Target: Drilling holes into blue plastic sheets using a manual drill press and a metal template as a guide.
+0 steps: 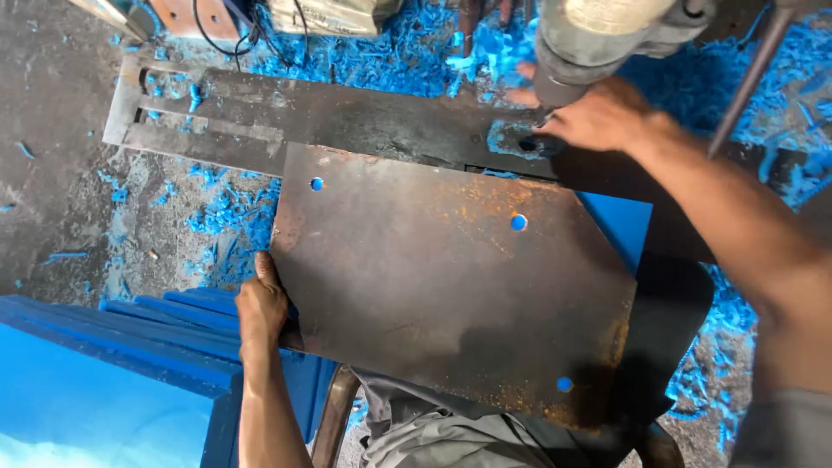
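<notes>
Across the middle of the frame lies a rusty metal plate (451, 295), flat and tilted a little clockwise, with three small round holes through which blue shows. Its lower left corner is gripped by the left hand (262, 305), whose fingers are curled shut around the plate's edge, thumb side on top. Under the plate a blue sheet (620, 224) pokes out at the right edge, so the plate rests on it.

At the upper right of the frame the right hand (598, 117) rests on a dark steel bed (364, 121) just beyond the plate's far edge, beside a hole ringed with blue chips. Its fingers are spread and pressed around the nose of a grey drill head (598, 35) that comes down from the top of the frame; whether they clamp it or merely touch it cannot be told. A thin metal rod (745, 82) slants down at the far right, well apart from the hand.

Blue plastic shavings (381, 56) lie thick along the top of the frame and scattered at centre left on the grey floor (52, 191). At the lower left, stacked blue panels (113, 355) sit just beside the left forearm. Grey cloth of the person's clothing (433, 433) shows at the bottom centre.
</notes>
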